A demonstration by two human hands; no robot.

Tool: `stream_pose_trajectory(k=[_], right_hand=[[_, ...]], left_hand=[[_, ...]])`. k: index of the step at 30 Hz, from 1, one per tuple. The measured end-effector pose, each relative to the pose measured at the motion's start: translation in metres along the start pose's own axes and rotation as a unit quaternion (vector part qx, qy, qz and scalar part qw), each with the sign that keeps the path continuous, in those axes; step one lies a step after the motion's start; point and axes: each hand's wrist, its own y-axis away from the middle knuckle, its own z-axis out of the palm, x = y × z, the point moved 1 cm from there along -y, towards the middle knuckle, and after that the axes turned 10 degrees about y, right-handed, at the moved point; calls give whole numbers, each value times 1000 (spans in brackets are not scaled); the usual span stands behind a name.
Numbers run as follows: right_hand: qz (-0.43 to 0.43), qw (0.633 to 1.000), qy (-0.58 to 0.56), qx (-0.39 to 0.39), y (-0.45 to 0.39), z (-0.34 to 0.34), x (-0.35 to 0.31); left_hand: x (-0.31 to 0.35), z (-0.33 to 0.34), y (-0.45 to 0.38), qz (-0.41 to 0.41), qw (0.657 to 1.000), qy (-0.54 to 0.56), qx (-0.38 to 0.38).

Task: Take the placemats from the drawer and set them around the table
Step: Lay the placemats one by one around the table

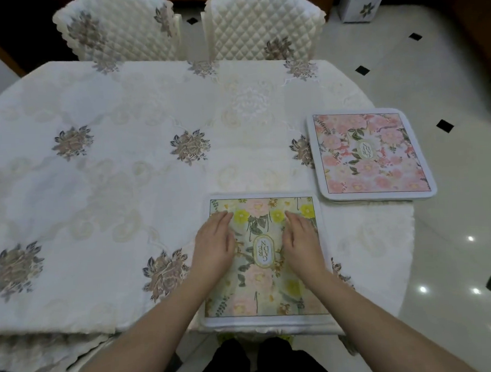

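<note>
**Second mat going down at the near edge**

The large table (124, 178), draped in a white embroidered cloth with grey-brown flower motifs, spreads out ahead of my fingers and off to their left. Past its far edge, well beyond my reach, stand two chairs in cream quilted covers (264, 28).

Under my palms lies the square green-and-yellow floral placemat with a white border and an oval label in its middle (265, 284). It sits flat on the cloth at the table's near edge, and its near border seems to run right along that edge. Ahead of my right fingers and further right, well apart from them, is the square pink floral placemat (370, 153), also flat, with its outer corner close to the table's rounded rim.

My left hand (213, 244) rests on the green mat's left part, fingers straight, close together and pointing away from me. My right hand (301, 239) lies on the right part the same way, fingers loosely extended. Neither hand grips anything; both only press down flat.

My worry is the overhang. If I smooth towards myself, the mat could slide off the near edge, and dragging it may bunch the cloth beneath. The pink mat near the rim could slip off if the cloth shifts.
</note>
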Motion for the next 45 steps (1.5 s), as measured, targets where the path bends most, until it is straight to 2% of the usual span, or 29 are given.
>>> stream_pose_trajectory(k=[3, 7, 9, 12, 16, 21, 27, 31, 39, 45], right_hand=[[-35, 999, 9, -21, -32, 19, -27], [-100, 989, 100, -40, -64, 40, -36], [-123, 977, 162, -58, -68, 49, -31], [-144, 960, 237, -38, -67, 58, -24], [-129, 961, 241, -39, -67, 61, -24], [-39, 969, 241, -38, -71, 48, -9], [-4, 974, 224, -17, -64, 35, 17], [23, 976, 216, -8, -54, 28, 33], [24, 976, 217, -2, -26, 18, 58], [35, 975, 217, -26, 10, 5, 90]], left_hand=[[3, 17, -32, 31, 997, -39, -60], [-13, 33, -57, 33, 986, -103, -127], [-22, 38, -60, 39, 981, -124, -144], [-29, 41, -60, 53, 979, -136, -140], [-30, 41, -60, 51, 979, -140, -139], [-28, 41, -59, 42, 978, -158, -130], [-41, 26, -57, -19, 982, -160, -101], [-54, 12, -54, -2, 980, -162, -117], [-59, 1, -42, -5, 971, -199, -133], [-68, -10, -23, -66, 969, -214, -102]])
